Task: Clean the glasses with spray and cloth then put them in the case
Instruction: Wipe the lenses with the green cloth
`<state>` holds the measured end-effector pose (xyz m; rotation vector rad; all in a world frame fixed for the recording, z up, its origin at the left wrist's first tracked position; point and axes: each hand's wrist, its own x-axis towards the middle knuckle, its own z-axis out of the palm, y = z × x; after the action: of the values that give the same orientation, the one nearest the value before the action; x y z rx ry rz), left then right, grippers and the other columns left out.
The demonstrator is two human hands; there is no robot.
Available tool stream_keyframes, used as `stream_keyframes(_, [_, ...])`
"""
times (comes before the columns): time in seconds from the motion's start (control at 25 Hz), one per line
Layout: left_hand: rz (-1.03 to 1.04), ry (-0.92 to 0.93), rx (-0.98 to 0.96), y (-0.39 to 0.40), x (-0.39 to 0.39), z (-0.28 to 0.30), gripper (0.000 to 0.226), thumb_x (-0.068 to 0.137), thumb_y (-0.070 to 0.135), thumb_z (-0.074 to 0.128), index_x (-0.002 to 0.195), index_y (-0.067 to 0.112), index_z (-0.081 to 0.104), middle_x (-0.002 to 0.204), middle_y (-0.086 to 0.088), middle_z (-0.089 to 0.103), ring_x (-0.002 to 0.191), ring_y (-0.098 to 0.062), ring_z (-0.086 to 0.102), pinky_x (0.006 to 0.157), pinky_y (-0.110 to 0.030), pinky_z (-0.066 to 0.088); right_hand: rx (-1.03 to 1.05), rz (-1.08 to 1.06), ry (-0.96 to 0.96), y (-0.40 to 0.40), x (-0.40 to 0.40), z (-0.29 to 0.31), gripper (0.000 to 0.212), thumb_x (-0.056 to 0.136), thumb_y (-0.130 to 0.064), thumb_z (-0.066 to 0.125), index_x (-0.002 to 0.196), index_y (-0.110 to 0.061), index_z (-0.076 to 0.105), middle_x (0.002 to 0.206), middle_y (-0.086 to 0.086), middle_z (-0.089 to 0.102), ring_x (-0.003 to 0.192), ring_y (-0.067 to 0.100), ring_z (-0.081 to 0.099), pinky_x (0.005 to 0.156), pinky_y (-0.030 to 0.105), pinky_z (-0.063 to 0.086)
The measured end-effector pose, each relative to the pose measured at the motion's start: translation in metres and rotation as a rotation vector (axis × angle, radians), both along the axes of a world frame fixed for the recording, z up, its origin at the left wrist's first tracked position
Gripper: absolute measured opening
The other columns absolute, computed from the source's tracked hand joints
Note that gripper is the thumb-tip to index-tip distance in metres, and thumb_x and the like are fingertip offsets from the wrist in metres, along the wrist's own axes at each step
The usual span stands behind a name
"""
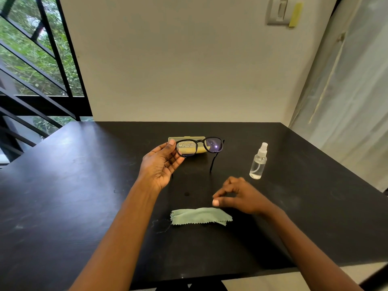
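Note:
My left hand [160, 164] holds the black-framed glasses [214, 144] up above the table, thumb and fingers pinching the left lens rim, temples unfolded and pointing toward me. Behind them lies the yellow case [200, 151], closed, partly hidden by the lenses. The pale green cloth [200, 216] lies crumpled on the black table [84, 185] in front of me. My right hand [237, 196] hovers just above the cloth's right end with fingers loosely curled, holding nothing. The clear spray bottle [258, 162] stands upright to the right of the glasses.
A cream wall rises behind the table's far edge. A window with black bars is at the left, a pale curtain [346, 101] at the right. The table's near edge runs close to my arms.

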<state>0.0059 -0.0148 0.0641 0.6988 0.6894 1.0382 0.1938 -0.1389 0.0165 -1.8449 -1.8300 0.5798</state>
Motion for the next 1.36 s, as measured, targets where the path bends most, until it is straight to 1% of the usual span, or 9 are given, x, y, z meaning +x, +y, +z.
stream_keyframes(0.12, [-0.008, -0.007, 0.007, 0.0, 0.001, -0.001, 0.01, 0.082, 0.013, 0.065, 0.091, 0.009, 0.063, 0.062, -0.004, 0.071, 0.06, -0.012, 0.069, 0.053, -0.025, 0.058, -0.081, 0.049, -0.033, -0.003, -0.014, -0.007, 0.025, 0.079, -0.038, 0.068, 0.101, -0.028, 0.071, 0.083, -0.018, 0.05, 0.088, -0.006, 0.04, 0.081, 0.013, 0.028])
stream_keyframes(0.24, [-0.015, -0.011, 0.005, 0.0, 0.001, -0.002, 0.01, 0.082, 0.013, 0.065, 0.091, 0.009, 0.063, 0.063, -0.004, 0.072, 0.06, -0.013, 0.069, 0.054, -0.025, 0.058, -0.092, 0.046, 0.052, -0.002, -0.018, -0.01, 0.02, 0.08, -0.035, 0.067, 0.098, -0.026, 0.072, 0.084, -0.015, 0.053, 0.086, -0.003, 0.047, 0.076, 0.011, 0.036])
stream_keyframes(0.56, [-0.013, -0.02, -0.001, 0.0, 0.0, -0.002, 0.016, 0.081, 0.013, 0.066, 0.096, 0.007, 0.063, 0.067, -0.006, 0.071, 0.062, -0.014, 0.068, 0.057, -0.027, 0.059, 0.089, -0.15, 0.646, 0.002, -0.015, -0.004, 0.006, 0.07, -0.026, 0.072, 0.069, -0.02, 0.072, 0.08, 0.0, 0.065, 0.078, 0.017, 0.061, 0.073, 0.029, 0.048])
stream_keyframes(0.72, [-0.011, -0.015, -0.006, 0.0, 0.001, 0.0, 0.016, 0.08, 0.013, 0.066, 0.095, 0.007, 0.064, 0.071, -0.008, 0.071, 0.067, -0.016, 0.068, 0.058, -0.028, 0.059, 0.197, -0.186, 0.986, 0.006, -0.017, 0.015, 0.017, 0.069, -0.032, 0.075, 0.071, -0.016, 0.07, 0.08, 0.005, 0.067, 0.08, 0.021, 0.06, 0.072, 0.035, 0.047])
stream_keyframes(0.88, [-0.018, -0.015, -0.014, -0.002, 0.001, 0.0, 0.015, 0.081, 0.012, 0.066, 0.095, 0.007, 0.064, 0.078, -0.01, 0.069, 0.071, -0.017, 0.066, 0.058, -0.028, 0.059, 0.317, -0.289, 1.232, 0.013, -0.028, 0.038, 0.004, 0.076, -0.017, 0.064, 0.076, -0.014, 0.061, 0.075, 0.002, 0.068, 0.076, 0.018, 0.065, 0.069, 0.035, 0.053])
stream_keyframes(1.04, [-0.01, -0.01, -0.016, -0.003, 0.001, 0.0, 0.015, 0.08, 0.012, 0.066, 0.095, 0.007, 0.064, 0.078, -0.01, 0.068, 0.071, -0.017, 0.065, 0.057, -0.028, 0.059, 0.426, -0.379, 0.918, 0.026, -0.048, 0.049, 0.006, 0.084, -0.012, 0.064, 0.089, -0.015, 0.063, 0.084, 0.001, 0.065, 0.075, 0.014, 0.064, 0.062, 0.027, 0.055])
stream_keyframes(1.12, [-0.014, -0.007, -0.007, -0.003, 0.001, 0.0, 0.014, 0.081, 0.012, 0.066, 0.094, 0.007, 0.064, 0.079, -0.011, 0.068, 0.072, -0.018, 0.065, 0.058, -0.028, 0.059, 0.478, -0.446, 0.622, 0.035, -0.054, 0.05, 0.016, 0.084, -0.015, 0.065, 0.1, -0.017, 0.066, 0.098, 0.001, 0.064, 0.089, 0.016, 0.06, 0.074, 0.028, 0.052])
stream_keyframes(1.24, [-0.016, -0.001, 0.007, -0.003, 0.0, 0.0, 0.013, 0.081, 0.012, 0.065, 0.093, 0.007, 0.065, 0.078, -0.011, 0.07, 0.072, -0.019, 0.066, 0.059, -0.029, 0.06, 0.636, -0.468, 0.065, 0.045, -0.066, 0.05, 0.03, 0.087, -0.007, 0.059, 0.117, -0.01, 0.062, 0.11, 0.003, 0.055, 0.097, 0.008, 0.049, 0.08, 0.007, 0.037])
stream_keyframes(1.36, [-0.031, -0.006, 0.031, -0.004, 0.001, 0.001, 0.01, 0.082, 0.011, 0.063, 0.091, 0.006, 0.065, 0.068, -0.008, 0.072, 0.064, -0.016, 0.068, 0.062, -0.03, 0.059, 0.716, -0.392, -0.197, 0.055, -0.083, 0.045, 0.036, 0.083, 0.007, 0.055, 0.118, 0.002, 0.06, 0.114, 0.02, 0.052, 0.104, 0.028, 0.051, 0.088, 0.027, 0.048])
